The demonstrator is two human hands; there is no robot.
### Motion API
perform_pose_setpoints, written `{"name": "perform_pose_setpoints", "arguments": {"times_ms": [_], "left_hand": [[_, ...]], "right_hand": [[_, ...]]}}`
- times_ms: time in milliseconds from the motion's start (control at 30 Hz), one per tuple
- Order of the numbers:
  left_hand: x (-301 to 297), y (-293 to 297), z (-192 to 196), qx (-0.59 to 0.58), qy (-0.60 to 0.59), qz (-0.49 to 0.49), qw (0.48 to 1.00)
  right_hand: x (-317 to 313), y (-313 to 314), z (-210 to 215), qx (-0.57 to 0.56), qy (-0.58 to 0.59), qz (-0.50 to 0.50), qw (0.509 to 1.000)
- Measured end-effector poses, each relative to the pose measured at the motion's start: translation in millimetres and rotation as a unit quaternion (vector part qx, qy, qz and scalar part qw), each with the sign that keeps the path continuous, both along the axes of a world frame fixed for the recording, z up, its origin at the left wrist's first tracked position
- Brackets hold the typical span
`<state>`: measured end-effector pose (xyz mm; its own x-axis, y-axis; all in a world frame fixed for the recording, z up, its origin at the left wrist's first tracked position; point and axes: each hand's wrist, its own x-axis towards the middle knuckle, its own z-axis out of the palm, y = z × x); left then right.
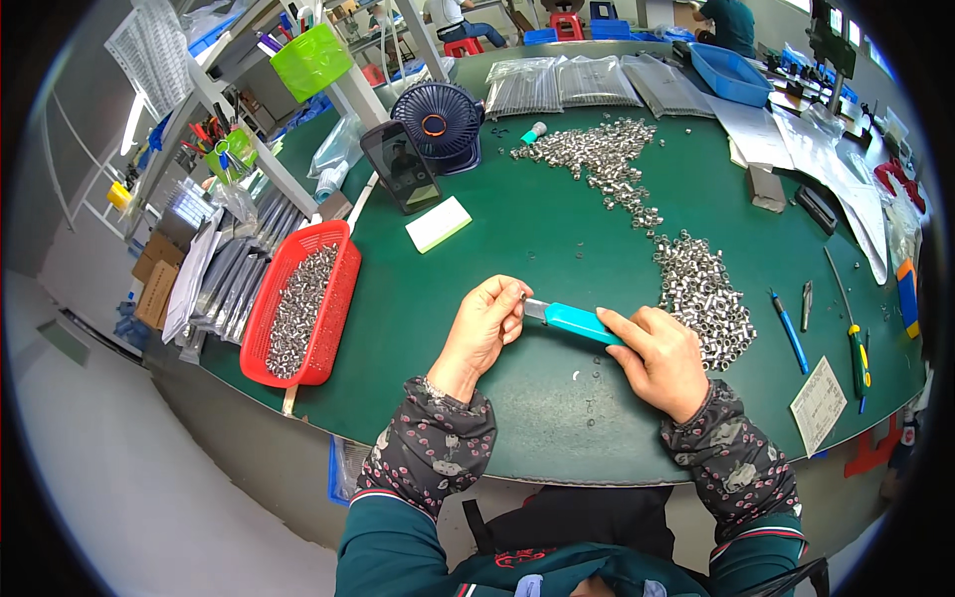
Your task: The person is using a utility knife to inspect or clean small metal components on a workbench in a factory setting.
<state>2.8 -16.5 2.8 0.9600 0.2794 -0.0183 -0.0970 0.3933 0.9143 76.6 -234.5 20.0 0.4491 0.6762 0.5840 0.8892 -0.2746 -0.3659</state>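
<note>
"What do you have in your left hand?"

"My left hand (484, 333) has thumb and forefinger pinched shut on a small metal piece (523, 296) (mostly hidden by my fingertips, so I can't tell its full shape)."

"And your right?"

"My right hand (662, 363) is closed around the turquoise knife (582, 323), thumb and forefinger at the handle's rear end. Its blade (535, 309) points left, right at my left fingertips; whether it touches the piece, I can't tell."

"Where is all this?"

"Over the near middle of the green table (477, 234). One heap of metal rings (701, 303) lies just beyond my right hand, and a looser spread of metal parts (597, 159) lies farther back."

"Anything on your left?"

"A red basket (342, 308) with more metal parts in it, well apart from my left hand."
</note>
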Motion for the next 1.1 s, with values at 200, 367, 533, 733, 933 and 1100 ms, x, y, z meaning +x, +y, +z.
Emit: {"name": "perform_pose_setpoints", "arguments": {"times_ms": [200,367,533,733,933,1100], "left_hand": [[1,4,-2,0.031,0.022,0.054,0.998],[1,0,-3,0.025,0.023,0.048,0.998],[1,0,-2,0.05,0.037,0.026,0.998],[0,9,-2,-0.016,0.051,-0.013,0.998],[-1,6,-2,-0.039,0.038,-0.003,0.999],[1,4,1,-0.03,-0.004,0.018,0.999]], "right_hand": [[0,-1,1,0.009,-0.02,-0.004,1.0],[-1,-1,1,0.011,0.006,-0.003,1.0],[1,-1,2,0.003,-0.054,-0.01,0.998],[-2,1,7,0.039,-0.142,-0.025,0.989],[-2,0,4,0.05,-0.035,-0.035,0.998],[0,-1,3,0.041,-0.002,-0.031,0.999]]}}
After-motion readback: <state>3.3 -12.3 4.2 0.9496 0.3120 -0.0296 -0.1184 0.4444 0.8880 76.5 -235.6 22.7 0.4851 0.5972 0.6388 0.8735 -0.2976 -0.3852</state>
